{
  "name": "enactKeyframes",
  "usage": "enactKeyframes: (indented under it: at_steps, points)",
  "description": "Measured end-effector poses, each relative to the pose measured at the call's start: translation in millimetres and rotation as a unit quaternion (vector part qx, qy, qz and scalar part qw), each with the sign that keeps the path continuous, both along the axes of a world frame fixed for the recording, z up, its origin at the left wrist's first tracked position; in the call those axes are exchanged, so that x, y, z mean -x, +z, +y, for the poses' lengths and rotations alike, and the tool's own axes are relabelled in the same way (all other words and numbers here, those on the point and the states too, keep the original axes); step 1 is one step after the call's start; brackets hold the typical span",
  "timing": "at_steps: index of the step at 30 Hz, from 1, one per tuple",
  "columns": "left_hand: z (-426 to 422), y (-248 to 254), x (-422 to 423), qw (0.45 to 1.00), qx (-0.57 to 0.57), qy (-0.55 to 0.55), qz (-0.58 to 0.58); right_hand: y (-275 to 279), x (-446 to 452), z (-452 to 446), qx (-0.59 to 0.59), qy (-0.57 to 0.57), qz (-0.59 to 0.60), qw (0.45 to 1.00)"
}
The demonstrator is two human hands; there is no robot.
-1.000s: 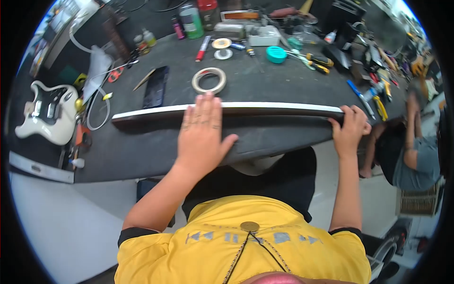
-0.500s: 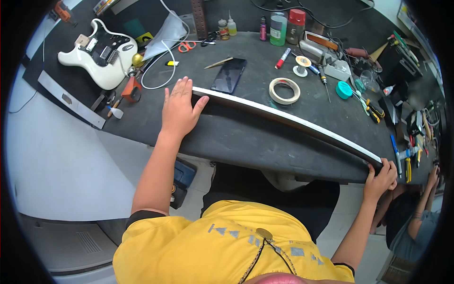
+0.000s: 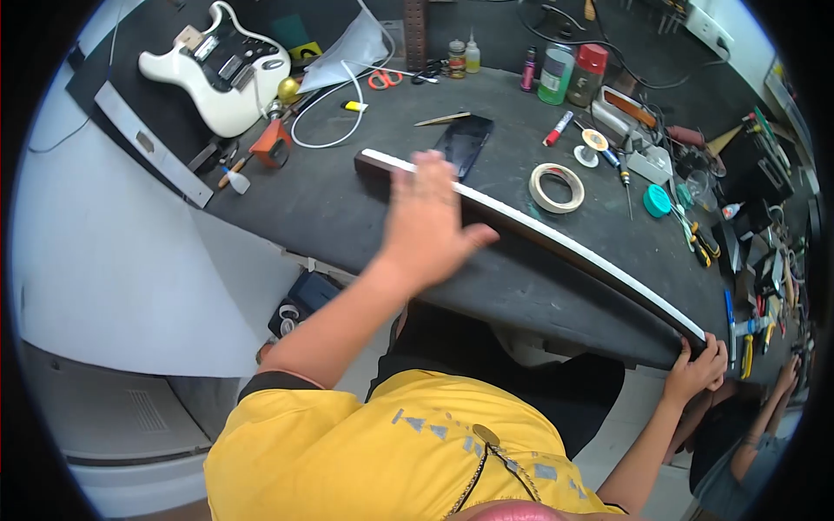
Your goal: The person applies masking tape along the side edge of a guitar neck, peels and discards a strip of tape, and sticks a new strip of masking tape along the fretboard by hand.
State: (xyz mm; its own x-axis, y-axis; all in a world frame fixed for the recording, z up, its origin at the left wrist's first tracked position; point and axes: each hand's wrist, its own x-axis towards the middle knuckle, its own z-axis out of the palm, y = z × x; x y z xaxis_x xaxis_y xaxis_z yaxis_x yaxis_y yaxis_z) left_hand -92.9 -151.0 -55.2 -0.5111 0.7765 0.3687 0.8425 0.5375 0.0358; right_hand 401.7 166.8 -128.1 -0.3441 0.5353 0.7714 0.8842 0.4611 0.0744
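A long dark bar with a white strip along its top edge [image 3: 573, 252] lies diagonally on the dark workbench. My left hand [image 3: 426, 217], slightly blurred, rests flat over its left part with the fingers across the white strip and the thumb apart. At the bar's right end, my right hand [image 3: 697, 366] grips it with curled fingers. Just behind the bar lie a dark phone-like slab [image 3: 467, 143] and a roll of tape [image 3: 557, 188].
A white guitar body [image 3: 221, 78] and an orange tool [image 3: 272, 143] are at the left. Bottles [image 3: 556, 74], a wire spool [image 3: 591, 148] and screwdrivers [image 3: 702, 247] stand or lie behind. Another person [image 3: 738, 447] is at the right edge.
The view has shifted. My left hand slid left along the bar to its left end, then back right a little way. My right hand has stayed at the right end.
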Motion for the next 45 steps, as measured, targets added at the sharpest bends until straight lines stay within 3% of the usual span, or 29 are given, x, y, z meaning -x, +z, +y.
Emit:
enactKeyframes:
  at_steps: [2, 4, 6, 11, 18, 20, 29, 32, 34, 36, 40, 45]
  points:
    - [18, -12, -41, 0.992, -0.061, -0.105, -0.019, -3, -4, 5, -0.003, 0.011, 0.008, 1.000]
    - [24, -13, -55, 0.988, -0.084, -0.128, -0.028, -1, -4, 5, -0.007, 0.023, 0.007, 1.000]
    - [12, -2, -35, 0.993, -0.029, -0.114, -0.010, 0, -3, 4, -0.011, 0.037, 0.009, 0.999]
    - [-45, -20, 66, 0.994, -0.044, 0.084, 0.048, -6, -2, -3, -0.027, 0.015, 0.028, 0.999]
    - [-70, -16, 131, 0.990, -0.142, 0.003, -0.019, -7, 3, -11, -0.006, -0.037, 0.031, 0.999]
    - [-65, -7, 129, 0.971, -0.204, -0.004, -0.121, -8, 1, -9, -0.013, -0.025, 0.035, 0.999]
    - [-59, 5, 146, 0.974, -0.136, 0.049, -0.177, -9, 5, -9, -0.035, -0.001, 0.059, 0.998]
    - [-58, -16, 149, 0.971, -0.222, -0.010, -0.090, -7, 8, -13, -0.019, -0.008, 0.061, 0.998]
    - [-60, -30, 154, 0.989, -0.138, 0.039, 0.025, 2, 15, -22, -0.005, -0.010, 0.067, 0.998]
    - [-44, -23, 110, 0.988, -0.047, 0.141, 0.033, 9, 24, -28, -0.006, -0.004, 0.087, 0.996]
    - [-4, -22, 23, 0.997, -0.005, 0.020, 0.079, 19, 28, -33, -0.005, 0.007, 0.098, 0.995]
    - [71, -1, -122, 0.981, 0.048, -0.187, 0.011, 19, 28, -31, -0.010, 0.025, 0.112, 0.993]
